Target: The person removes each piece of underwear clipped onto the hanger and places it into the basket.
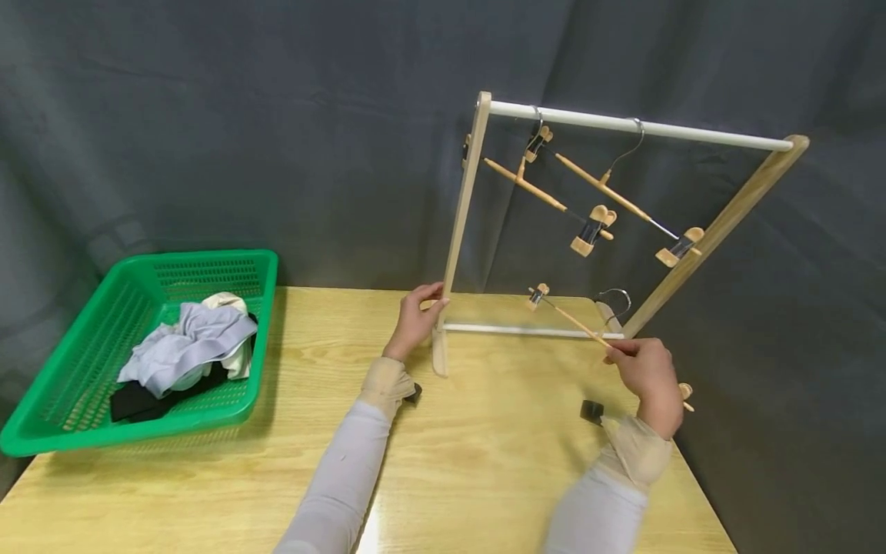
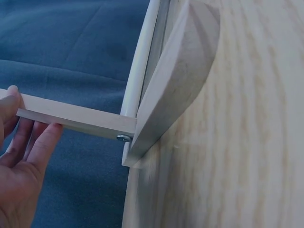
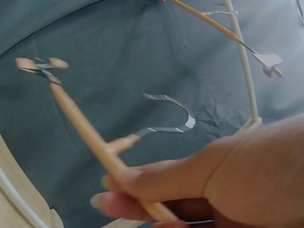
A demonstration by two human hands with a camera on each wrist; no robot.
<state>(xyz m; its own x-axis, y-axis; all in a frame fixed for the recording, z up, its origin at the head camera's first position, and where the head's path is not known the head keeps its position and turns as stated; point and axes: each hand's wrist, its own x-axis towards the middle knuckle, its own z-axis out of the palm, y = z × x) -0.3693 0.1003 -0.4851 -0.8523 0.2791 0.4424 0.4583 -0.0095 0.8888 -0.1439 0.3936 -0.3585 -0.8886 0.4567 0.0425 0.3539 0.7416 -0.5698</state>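
Note:
A small wooden garment rack (image 1: 460, 215) with white rails stands on the table. My left hand (image 1: 418, 314) grips its left post low down, thumb on one side and fingers on the other, as the left wrist view also shows. In my right hand (image 1: 647, 373) is a wooden clip hanger (image 1: 577, 323), pinched by its bar between thumb and fingers. Its metal hook (image 3: 187, 121) points up and away from the hand, and a clip (image 3: 42, 66) sits at the bar's far end. Two more clip hangers (image 1: 522, 183) hang from the top rail (image 1: 623, 121).
At the left, a green plastic basket (image 1: 259, 385) holds a pile of clothes: a light grey garment (image 1: 190, 342), something cream (image 1: 238, 358) and something black (image 1: 141, 404). A dark curtain (image 1: 346, 154) hangs behind the wooden table (image 1: 332, 354).

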